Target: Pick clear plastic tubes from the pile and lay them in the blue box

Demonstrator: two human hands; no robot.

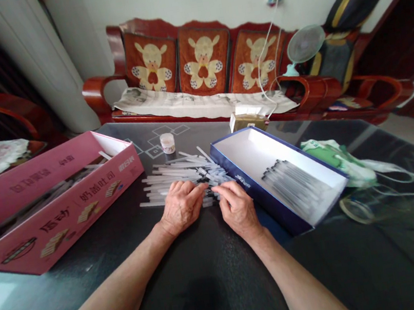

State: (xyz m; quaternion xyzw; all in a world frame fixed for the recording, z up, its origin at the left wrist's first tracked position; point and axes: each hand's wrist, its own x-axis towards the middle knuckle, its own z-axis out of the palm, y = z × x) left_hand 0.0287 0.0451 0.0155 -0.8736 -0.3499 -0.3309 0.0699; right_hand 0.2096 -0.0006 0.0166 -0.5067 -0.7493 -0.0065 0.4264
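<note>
two hands of ours, the left hand (181, 206) and right hand (237, 208), lie half curled on loose clear plastic sticks (182, 171) on our dark tabletop (363, 261), any grip unclear, a tidy bundle of sticks (293, 183) lying in the blue-edged box (246, 193).

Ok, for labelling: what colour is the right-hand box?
The box is blue outside, white inside: head view.

Bare left forearm (112, 298) and bare right forearm (299, 281), long and rounded, tapering to narrow, slightly knobby wrists. Left hand (181, 206) and right hand (238, 210) much alike: broad backs of finely creased skin, raised veins and tendons, prominent knuckles, long tapering fingers, short nails. Deeper creases gathered around each wrist.
</note>
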